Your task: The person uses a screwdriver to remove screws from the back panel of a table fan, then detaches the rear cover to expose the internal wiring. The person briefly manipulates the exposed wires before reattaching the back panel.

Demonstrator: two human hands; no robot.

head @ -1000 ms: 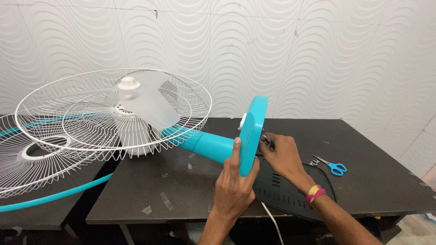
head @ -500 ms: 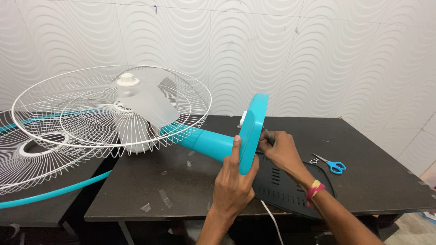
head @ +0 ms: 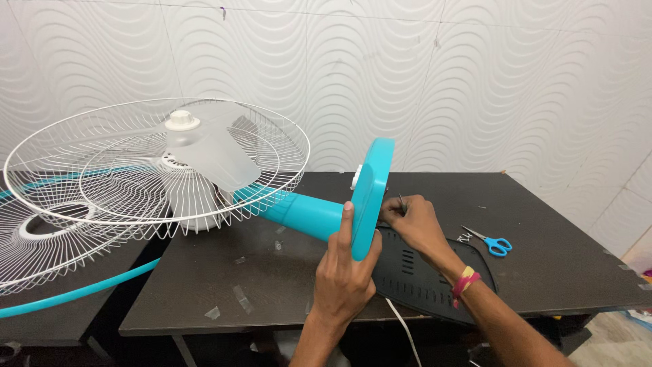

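Observation:
A fan lies on its side on a dark table. Its turquoise base plate stands on edge, joined by a turquoise stem to the white wire guard with translucent blades. My left hand grips the lower rim of the base plate, thumb up against its face. My right hand is behind the plate at its underside, pinching a thin metal tool. A black vented cover lies flat under my right wrist.
Blue-handled scissors lie on the table to the right. A second white wire guard and a turquoise ring rest at the left over a lower table. A white cord hangs off the front edge. A textured white wall stands behind.
The fan's guard has shifted slightly in view. Both hands stay at the base plate in nearly the same pose.

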